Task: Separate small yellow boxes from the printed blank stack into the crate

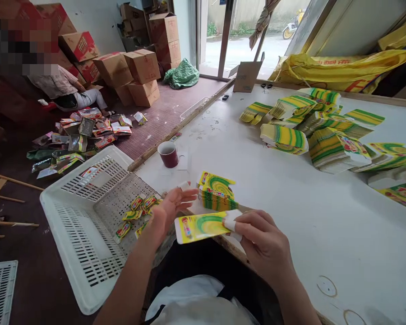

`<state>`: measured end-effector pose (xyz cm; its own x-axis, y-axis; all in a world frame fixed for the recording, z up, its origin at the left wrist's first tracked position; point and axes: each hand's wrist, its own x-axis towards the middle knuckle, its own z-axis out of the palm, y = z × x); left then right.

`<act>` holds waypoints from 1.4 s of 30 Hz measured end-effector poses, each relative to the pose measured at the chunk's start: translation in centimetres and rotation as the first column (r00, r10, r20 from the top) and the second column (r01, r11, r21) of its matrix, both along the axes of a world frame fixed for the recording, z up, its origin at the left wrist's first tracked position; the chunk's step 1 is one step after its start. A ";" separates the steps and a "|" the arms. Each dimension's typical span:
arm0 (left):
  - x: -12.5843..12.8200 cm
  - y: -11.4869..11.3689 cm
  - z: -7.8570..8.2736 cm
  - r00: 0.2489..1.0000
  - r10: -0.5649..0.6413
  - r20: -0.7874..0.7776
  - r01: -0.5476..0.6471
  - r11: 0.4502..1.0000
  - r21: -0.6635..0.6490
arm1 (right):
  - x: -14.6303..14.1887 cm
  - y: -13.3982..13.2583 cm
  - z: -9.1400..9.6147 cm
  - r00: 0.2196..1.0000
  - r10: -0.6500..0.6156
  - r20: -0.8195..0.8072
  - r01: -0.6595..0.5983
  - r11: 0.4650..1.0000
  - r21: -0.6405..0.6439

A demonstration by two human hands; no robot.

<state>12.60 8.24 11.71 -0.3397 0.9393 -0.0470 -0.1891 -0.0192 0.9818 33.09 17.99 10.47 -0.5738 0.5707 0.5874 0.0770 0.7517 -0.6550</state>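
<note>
My right hand (260,241) pinches one flat yellow-and-green packet (199,227) by its right end, with white tape on the fingertips. My left hand (172,205) hovers open just left of the packet, fingers stretched out, one finger taped white. A small stack of the same packets (216,194) lies on the white table (291,203) just beyond my hands. Below my left hand a white slotted plastic basket (71,212) holds several small folded packets (135,214).
A dark red cup (169,154) stands near the table's left edge. Large piles of yellow-green packets (321,131) cover the table's far right. On the floor at the left sits a person (64,85) among scattered packets (84,135) and cardboard boxes (135,72).
</note>
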 end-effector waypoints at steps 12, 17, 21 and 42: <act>5.7 0.3 -2.1 0.684 -0.136 -0.717 -0.009 0.981 -0.195 | -2.2 -1.8 -3.2 0.981 -0.050 -0.188 -0.128 0.562 -0.817; 5.4 0.0 -3.1 0.622 -0.071 -0.780 0.069 0.997 -0.035 | -2.7 -1.9 -4.1 0.970 0.096 -0.225 -0.244 0.309 -0.919; 5.0 0.3 -2.9 0.641 -0.114 -0.759 0.044 0.993 -0.111 | -2.5 -2.2 -4.2 0.961 0.158 -0.228 -0.276 0.455 -0.847; 2.1 0.3 -0.5 0.583 -0.078 -0.808 -0.016 0.994 -0.108 | 0.0 0.8 -3.3 0.962 0.267 0.057 -0.225 0.891 -0.394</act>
<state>14.72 8.51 11.25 -0.2513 0.9568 0.1463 0.6872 0.0699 0.7231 33.04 18.76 7.14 -0.7716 0.5704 0.2815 0.0074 0.4505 -0.8927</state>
